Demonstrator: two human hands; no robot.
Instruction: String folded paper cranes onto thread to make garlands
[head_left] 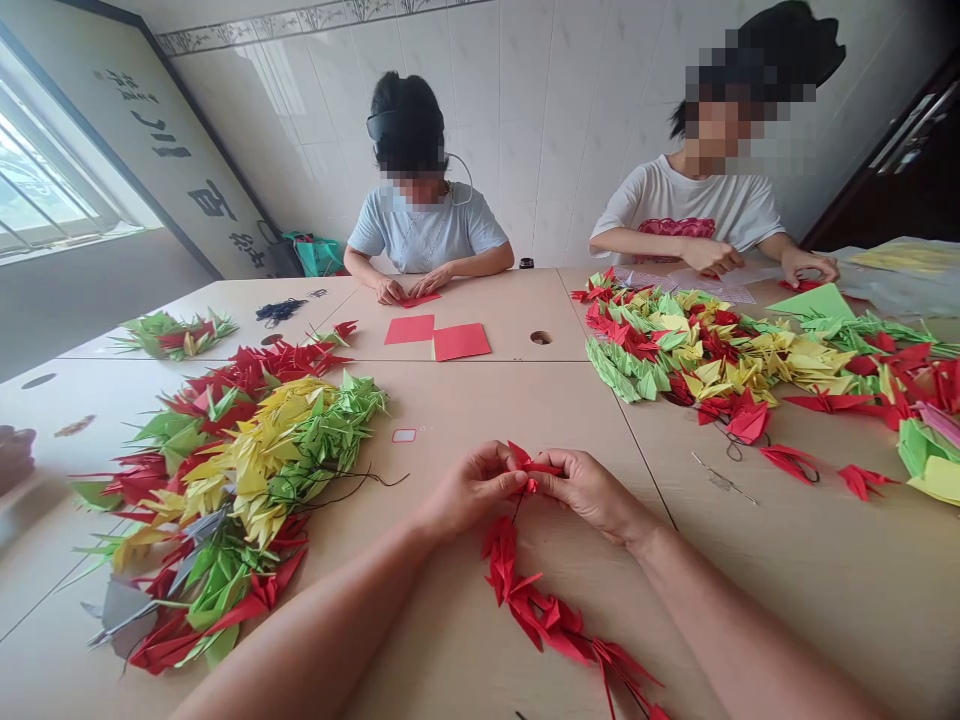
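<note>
Several red folded-paper pieces (559, 618) lay strung on a dark thread (517, 508) in the lower centre of the frame, the run reaching from the bottom edge up toward the hands. At its upper end, in the centre, the left hand (484, 488) and the right hand (591, 492) pinched a further red piece (531, 468) between thumbs and fingertips, both grips narrow. By appearance, the lower run was already threaded and the held piece had not yet joined it; whether the thread passed through that piece could not be told. A loose red piece (865, 482) lay apart from the strand at middle right, near a thin wire-like object (724, 480). Heaps of red, yellow and green folded pieces occupied the left (247, 460) and right (720, 345) of the frame. Beyond, two flat red sheets (462, 342) at upper centre remained unfolded. Farthest, a co-worker in light blue (424, 235) at upper centre and another in white (660, 205) at upper right had their hands at red paper.
</note>
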